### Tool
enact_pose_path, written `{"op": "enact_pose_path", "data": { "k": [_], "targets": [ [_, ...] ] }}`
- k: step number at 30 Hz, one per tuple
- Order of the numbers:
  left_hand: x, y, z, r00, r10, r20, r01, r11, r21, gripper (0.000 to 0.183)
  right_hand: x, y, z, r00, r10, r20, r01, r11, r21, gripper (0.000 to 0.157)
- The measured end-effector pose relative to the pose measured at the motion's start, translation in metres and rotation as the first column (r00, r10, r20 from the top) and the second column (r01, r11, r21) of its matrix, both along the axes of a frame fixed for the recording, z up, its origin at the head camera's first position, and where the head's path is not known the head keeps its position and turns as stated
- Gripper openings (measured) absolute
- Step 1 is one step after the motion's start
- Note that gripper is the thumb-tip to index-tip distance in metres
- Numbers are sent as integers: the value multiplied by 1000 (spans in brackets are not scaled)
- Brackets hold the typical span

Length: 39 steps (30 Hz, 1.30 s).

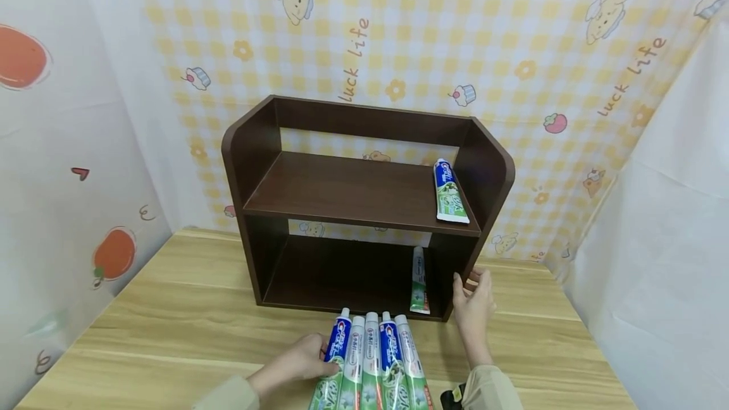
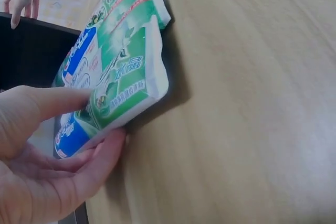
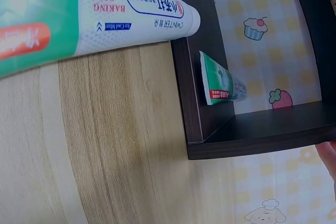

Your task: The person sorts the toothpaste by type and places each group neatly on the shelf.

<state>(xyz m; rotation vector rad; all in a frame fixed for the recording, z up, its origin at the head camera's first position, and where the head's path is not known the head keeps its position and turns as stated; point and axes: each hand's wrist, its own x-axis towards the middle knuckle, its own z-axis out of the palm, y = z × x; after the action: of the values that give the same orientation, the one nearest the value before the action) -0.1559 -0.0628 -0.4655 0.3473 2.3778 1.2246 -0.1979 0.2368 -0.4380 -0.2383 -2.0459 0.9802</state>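
Note:
Several toothpaste tubes lie side by side on the table in front of a dark brown two-tier shelf [image 1: 342, 220]. My left hand [image 1: 302, 358] pinches the leftmost one, a blue and green toothpaste tube [image 1: 337, 341]. In the left wrist view, the thumb lies on top of this tube [image 2: 126, 85] and the fingers are beneath it. Beside it are white and green tubes [image 1: 371, 353] and another blue and green tube [image 1: 392, 353]. My right hand [image 1: 475, 302] grips the front edge of the shelf's right side panel; in the right wrist view only a bit of that hand [image 3: 328, 156] shows.
One blue and green tube [image 1: 450, 192] lies on the upper tier at the right. A white and green tube [image 1: 419, 280] lies on the lower tier, also right. The wooden table [image 1: 171, 309] meets a patterned cloth [image 1: 353, 49] behind the shelf and white sheets at both sides.

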Motion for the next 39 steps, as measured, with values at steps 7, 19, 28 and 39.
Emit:
{"op": "enact_pose_path", "data": {
  "k": [7,19,28,39],
  "targets": [
    [5,3,5,996,-7,92,5,1000,18,11,2,0,-5,1000,-11,5,11,1000,21,26],
    [8,-9,-4,997,-16,71,8,994,111,13,0,-2,-10,1000,-6,5,6,1000,13,25],
    [7,-12,25,998,-35,57,24,982,186,19,0,-1,-7,1000,-7,5,7,1000,14,25],
    [9,0,71,995,-75,63,57,966,254,25,-1,0,-3,1000,-15,-9,15,1000,17,25]
  ]
}}
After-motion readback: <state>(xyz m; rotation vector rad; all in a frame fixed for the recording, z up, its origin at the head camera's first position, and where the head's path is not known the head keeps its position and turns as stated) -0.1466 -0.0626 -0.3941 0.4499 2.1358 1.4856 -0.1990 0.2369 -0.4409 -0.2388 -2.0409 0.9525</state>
